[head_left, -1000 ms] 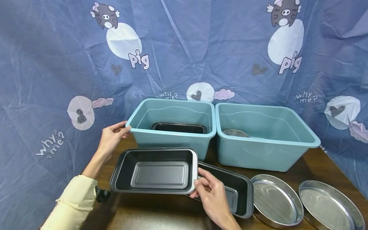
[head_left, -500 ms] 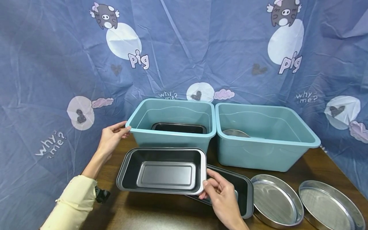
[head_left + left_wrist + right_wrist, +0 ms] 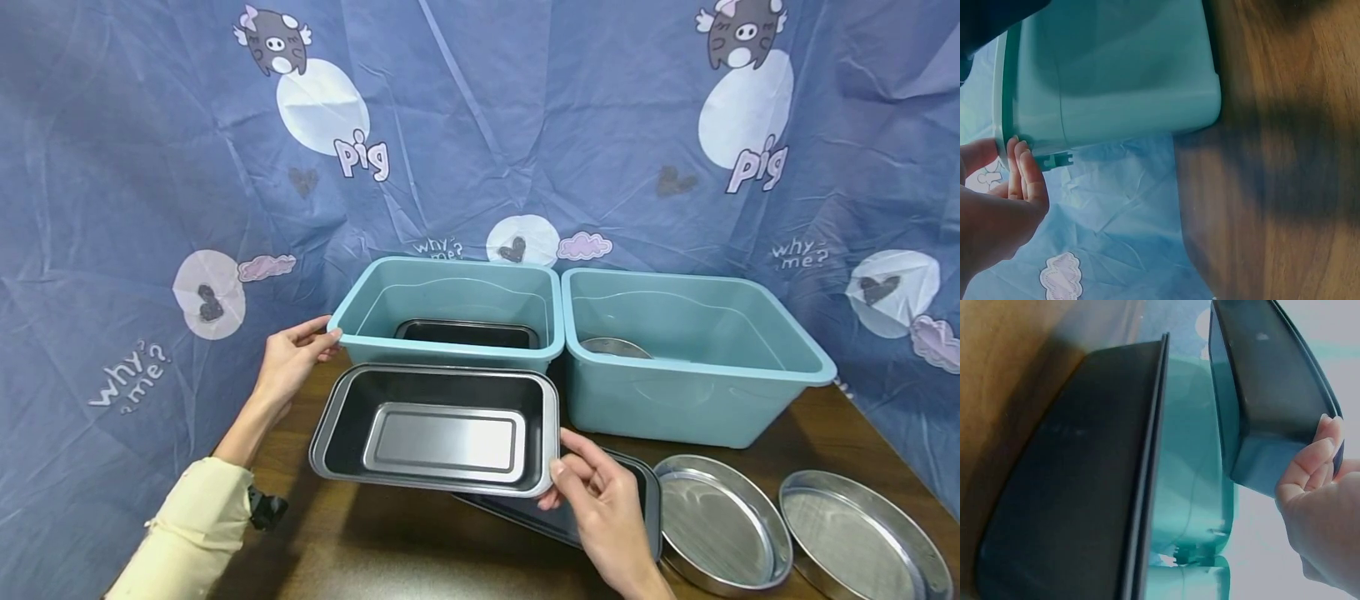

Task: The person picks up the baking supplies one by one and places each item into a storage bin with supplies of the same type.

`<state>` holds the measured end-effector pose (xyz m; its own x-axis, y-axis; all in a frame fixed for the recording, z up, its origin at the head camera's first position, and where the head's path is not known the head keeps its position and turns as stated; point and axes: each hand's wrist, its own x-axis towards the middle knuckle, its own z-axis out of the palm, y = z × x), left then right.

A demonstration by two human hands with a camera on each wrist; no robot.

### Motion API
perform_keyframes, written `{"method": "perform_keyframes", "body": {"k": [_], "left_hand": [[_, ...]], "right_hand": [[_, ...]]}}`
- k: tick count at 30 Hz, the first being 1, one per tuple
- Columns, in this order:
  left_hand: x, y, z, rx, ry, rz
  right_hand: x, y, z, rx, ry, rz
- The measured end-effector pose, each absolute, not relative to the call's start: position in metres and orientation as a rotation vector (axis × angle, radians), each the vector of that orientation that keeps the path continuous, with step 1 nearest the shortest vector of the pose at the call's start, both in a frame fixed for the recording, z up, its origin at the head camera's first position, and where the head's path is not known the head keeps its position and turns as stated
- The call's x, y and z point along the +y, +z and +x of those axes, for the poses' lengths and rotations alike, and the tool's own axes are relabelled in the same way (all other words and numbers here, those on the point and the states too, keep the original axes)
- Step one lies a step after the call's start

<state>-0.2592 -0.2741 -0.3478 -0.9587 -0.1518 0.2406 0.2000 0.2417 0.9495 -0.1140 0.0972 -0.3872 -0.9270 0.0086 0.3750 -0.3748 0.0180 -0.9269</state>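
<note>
My right hand (image 3: 603,504) pinches the right end rim of a dark loaf pan (image 3: 442,442), thumb on top and fingers below. In the right wrist view the held loaf pan (image 3: 1272,375) hangs in the air, apart from the second loaf pan (image 3: 1072,469) on the table. From the head, that second pan (image 3: 525,512) is partly covered by the held one. My left hand (image 3: 288,362) grips the left front corner rim of the left teal bin (image 3: 442,354); the left wrist view shows thumb and fingers (image 3: 1029,169) on either side of that rim. Another dark loaf pan (image 3: 468,335) lies inside this bin.
A right teal bin (image 3: 675,400) stands beside the left one, with a round metal pan (image 3: 615,347) inside. Two round metal pans (image 3: 720,525) lie at the right on the wooden table (image 3: 360,550). A blue printed cloth (image 3: 465,125) hangs behind.
My right hand has carried the loaf pan to the right, then up toward the left bin, covering more of its front. The left hand stays on the bin rim.
</note>
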Motion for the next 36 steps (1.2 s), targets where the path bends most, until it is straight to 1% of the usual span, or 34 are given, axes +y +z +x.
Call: {"method": "perform_keyframes", "body": {"k": [9,18,36], "left_hand": [[-0.275,-0.349,-0.262,-2.215,-1.809,-0.02],[-0.274,-0.347,-0.26,-2.221,-1.797,-0.02],[-0.274,-0.348,-0.26,-2.209,-1.793,-0.053]], "right_hand": [[0.103,-0.378,-0.116,-2.003,1.971,0.378],[0.104,-0.365,-0.122,-1.891,2.055,0.412],[0.101,-0.352,-0.151,-1.744,2.172,0.423]]}}
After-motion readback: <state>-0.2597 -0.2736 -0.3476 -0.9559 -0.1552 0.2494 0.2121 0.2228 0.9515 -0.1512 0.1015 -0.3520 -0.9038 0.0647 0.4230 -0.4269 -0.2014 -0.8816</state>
